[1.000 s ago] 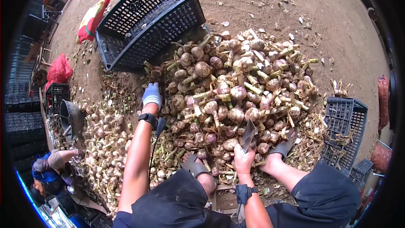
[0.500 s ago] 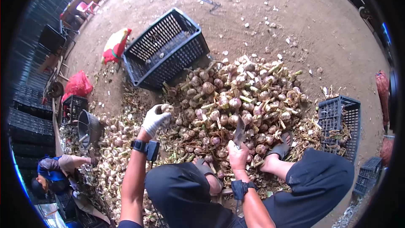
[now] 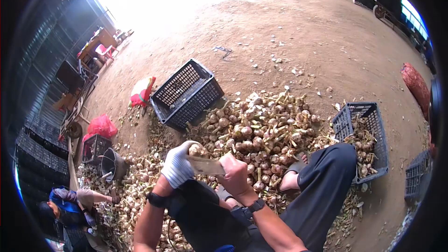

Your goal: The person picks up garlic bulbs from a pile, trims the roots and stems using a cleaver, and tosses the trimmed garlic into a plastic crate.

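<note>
From where I stand, the left hand, in a ribbed, whitish knit glove, has its fingers curled around a roundish, papery garlic bulb, which sits at their tips, facing the other hand. Its stem end is hidden, so I can't tell which way its long axis runs. The bare right hand has its fingers closed tight around a knife; the broad, flat, dull metal blade reaches crosswise from that fist to the glove, long axis nearly level, tip toward the gloved fingers and just below the bulb. Whether its edge touches the skin, I can't make out.

Beyond both sets of fingers spreads a garlic heap, knobbly bulbs with stiff, stubby stalks poking every way. Past the gloved fingers stands a black plastic crate, walls pierced like mesh, on dusty bare ground.
</note>
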### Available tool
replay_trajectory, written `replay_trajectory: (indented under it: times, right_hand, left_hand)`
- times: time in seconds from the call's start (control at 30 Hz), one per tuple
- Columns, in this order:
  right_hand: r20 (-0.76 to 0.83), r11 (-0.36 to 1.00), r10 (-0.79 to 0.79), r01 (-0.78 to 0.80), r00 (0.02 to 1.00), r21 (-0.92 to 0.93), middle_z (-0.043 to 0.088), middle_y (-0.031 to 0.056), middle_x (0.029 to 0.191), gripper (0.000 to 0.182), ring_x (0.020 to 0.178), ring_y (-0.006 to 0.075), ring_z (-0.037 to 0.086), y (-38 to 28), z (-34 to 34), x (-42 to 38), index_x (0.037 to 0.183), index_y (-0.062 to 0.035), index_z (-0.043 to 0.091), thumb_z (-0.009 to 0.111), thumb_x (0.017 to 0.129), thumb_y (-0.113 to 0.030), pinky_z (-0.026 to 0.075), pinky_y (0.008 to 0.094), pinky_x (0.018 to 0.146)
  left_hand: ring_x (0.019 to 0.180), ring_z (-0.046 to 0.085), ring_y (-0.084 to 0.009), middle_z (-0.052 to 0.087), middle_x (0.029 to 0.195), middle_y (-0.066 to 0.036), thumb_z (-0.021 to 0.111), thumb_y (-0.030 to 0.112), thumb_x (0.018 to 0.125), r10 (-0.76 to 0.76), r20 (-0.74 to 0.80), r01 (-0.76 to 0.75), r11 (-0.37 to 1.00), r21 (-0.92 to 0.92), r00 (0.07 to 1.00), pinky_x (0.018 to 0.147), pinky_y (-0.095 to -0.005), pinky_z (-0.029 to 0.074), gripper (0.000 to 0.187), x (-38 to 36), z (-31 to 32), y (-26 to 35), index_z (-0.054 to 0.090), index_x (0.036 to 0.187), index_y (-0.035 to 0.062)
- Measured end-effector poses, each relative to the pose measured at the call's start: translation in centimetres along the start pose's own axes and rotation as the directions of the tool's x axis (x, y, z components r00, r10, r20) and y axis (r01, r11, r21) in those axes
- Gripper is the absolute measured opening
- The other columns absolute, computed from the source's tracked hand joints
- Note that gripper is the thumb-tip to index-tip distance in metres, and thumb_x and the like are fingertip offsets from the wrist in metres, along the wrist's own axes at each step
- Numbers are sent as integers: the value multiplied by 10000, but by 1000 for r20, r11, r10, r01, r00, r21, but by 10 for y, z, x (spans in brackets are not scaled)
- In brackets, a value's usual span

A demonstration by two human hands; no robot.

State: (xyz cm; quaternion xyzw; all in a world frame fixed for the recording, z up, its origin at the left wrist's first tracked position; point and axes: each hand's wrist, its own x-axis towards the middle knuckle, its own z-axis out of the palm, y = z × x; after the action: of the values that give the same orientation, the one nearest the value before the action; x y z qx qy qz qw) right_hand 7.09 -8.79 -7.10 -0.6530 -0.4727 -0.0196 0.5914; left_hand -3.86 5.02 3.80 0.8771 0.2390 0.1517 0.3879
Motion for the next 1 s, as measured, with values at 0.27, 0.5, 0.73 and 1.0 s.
replay_trajectory:
  times: [0.27,0.5,0.73,1.0]
  right_hand:
    - [12,981,-59,60,998,-183,564,129,784,205,618,314,621,2,-21,-10,824,-55,586,642,780,-247,494,394,537]
    - [15,979,25,-21,1000,-203,589,126,807,187,631,313,631,14,-14,-19,830,-62,593,658,743,-214,504,394,545]
    - [-6,987,48,-48,999,-151,585,129,807,177,659,329,632,28,-9,-23,830,-57,590,684,727,-166,509,400,565]
    - [-192,796,533,-565,824,-215,655,176,832,115,732,399,632,88,-6,-59,788,-55,619,636,798,-169,499,480,613]
  left_hand:
    - [783,616,-89,662,846,-3,723,11,742,3,-72,2,998,68,997,689,-261,519,397,-17,38,-14,626,1113,114]
    - [758,638,-178,662,818,-39,791,147,706,20,-60,-1,955,296,998,678,-299,529,410,-17,42,-8,617,1075,112]
    - [737,687,-315,689,795,-110,844,253,683,39,-61,-15,935,353,997,654,-362,550,463,-17,45,-9,616,1065,123]
    - [780,633,-81,676,815,-55,805,192,703,24,56,-25,1000,16,998,720,-281,538,417,-18,52,30,627,1040,23]
